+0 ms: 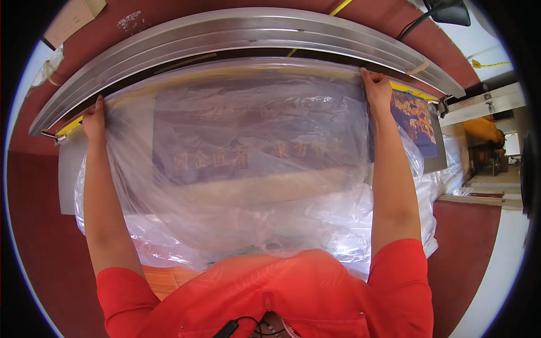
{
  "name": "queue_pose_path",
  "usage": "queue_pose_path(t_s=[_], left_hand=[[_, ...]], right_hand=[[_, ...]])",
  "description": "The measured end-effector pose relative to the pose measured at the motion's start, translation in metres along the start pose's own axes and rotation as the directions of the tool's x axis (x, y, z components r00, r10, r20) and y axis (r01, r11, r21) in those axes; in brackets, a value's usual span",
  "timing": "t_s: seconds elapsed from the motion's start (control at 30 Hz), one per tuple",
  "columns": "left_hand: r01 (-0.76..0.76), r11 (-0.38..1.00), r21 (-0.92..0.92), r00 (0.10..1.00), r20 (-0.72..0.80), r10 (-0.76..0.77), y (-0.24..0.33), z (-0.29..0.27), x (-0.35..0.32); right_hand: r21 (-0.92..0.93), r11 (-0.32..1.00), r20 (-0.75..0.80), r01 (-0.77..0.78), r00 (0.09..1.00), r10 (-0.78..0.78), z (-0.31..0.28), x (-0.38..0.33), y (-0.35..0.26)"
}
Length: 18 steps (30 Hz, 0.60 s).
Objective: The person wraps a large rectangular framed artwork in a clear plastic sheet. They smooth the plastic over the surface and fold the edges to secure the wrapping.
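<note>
A large clear plastic sheet (236,208) is spread wide in front of me, wrinkled and shiny. My left hand (94,119) pinches its far left corner, and my right hand (376,88) grips its far edge toward the right, fingers closed. Through the film shows a dark bluish panel (259,135) with faint gold characters, lying on a pale board. Right of my right forearm, an uncovered dark blue panel with a mottled orange pattern (413,119) is visible. The sheet's near part hangs in bunched folds toward my body.
A long silvery metal bar (253,39) runs across the far side, just beyond both hands. Yellow strips (414,91) line its near side. A black object with a cable (451,12) is at the upper right. The floor (462,242) is dark red.
</note>
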<state>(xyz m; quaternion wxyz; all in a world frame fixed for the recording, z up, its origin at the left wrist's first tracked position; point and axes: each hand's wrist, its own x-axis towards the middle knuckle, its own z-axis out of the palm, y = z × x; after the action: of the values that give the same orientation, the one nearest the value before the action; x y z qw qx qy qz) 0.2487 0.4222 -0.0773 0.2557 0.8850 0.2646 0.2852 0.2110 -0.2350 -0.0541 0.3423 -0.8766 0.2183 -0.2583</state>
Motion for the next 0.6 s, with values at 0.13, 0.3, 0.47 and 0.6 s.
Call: queue_pose_path(t_s=[0.13,0.3,0.47,0.6], left_hand=[[0.003,0.993,-0.116,0.998,-0.063,-0.010,-0.010,0.001,0.003],[0.061,0.994,-0.087,0.996,0.065,-0.055,-0.005,-0.009,0.000],[0.143,0.960,-0.240,0.987,0.103,-0.121,0.017,-0.008,-0.017],[0.012,0.993,-0.120,0.952,0.304,0.025,-0.024,-0.013,0.013]], right_hand=[[-0.045,0.999,-0.094,-0.012,0.996,0.007,0.005,-0.010,-0.004],[-0.050,0.999,-0.079,0.017,0.997,-0.021,0.002,-0.009,0.002],[-0.025,0.999,-0.034,-0.043,0.999,0.042,-0.005,-0.011,0.002],[-0.048,0.999,0.056,0.003,0.998,0.000,-0.005,-0.006,-0.003]])
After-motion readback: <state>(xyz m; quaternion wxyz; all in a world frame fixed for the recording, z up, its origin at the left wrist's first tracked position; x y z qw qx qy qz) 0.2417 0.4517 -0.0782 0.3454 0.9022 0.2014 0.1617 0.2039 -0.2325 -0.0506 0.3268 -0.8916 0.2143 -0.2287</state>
